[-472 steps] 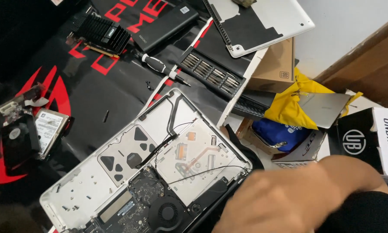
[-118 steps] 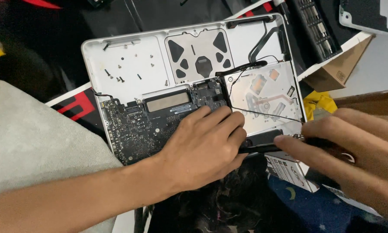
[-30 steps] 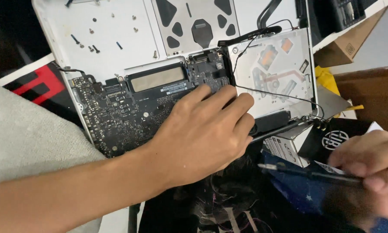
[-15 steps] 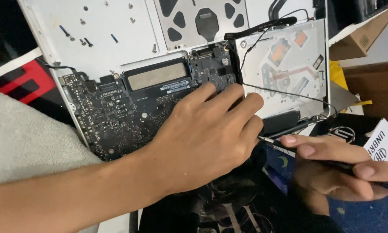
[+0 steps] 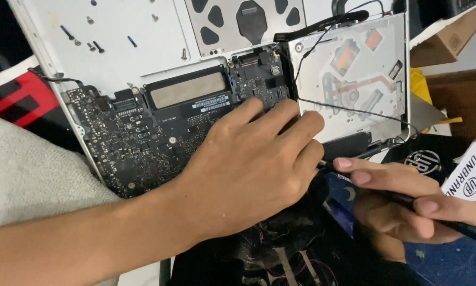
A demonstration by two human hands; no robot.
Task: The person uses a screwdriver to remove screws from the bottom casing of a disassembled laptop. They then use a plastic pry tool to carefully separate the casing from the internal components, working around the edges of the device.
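Observation:
An opened silver laptop case (image 5: 142,37) lies bottom up, its black logic board (image 5: 142,137) exposed. My left hand (image 5: 248,164) rests flat on the board's right part, fingers spread toward the silver optical drive (image 5: 354,79). My right hand (image 5: 407,196) grips a thin black screwdriver (image 5: 402,198), whose tip points left and disappears under my left hand's fingers by the laptop's near edge. A thin black cable (image 5: 349,111) runs across the drive.
Loose screws (image 5: 90,45) lie on the bare case floor near the trackpad underside (image 5: 248,21). A cardboard box (image 5: 450,37) sits at the upper right, a white card (image 5: 468,172) and a blue patterned cloth (image 5: 444,259) at the right. Grey fabric (image 5: 31,175) covers the left.
My right hand has come in from the lower right with the screwdriver, its tip now reaching my left hand's fingers. The left hand has stayed on the board. The view has shifted slightly.

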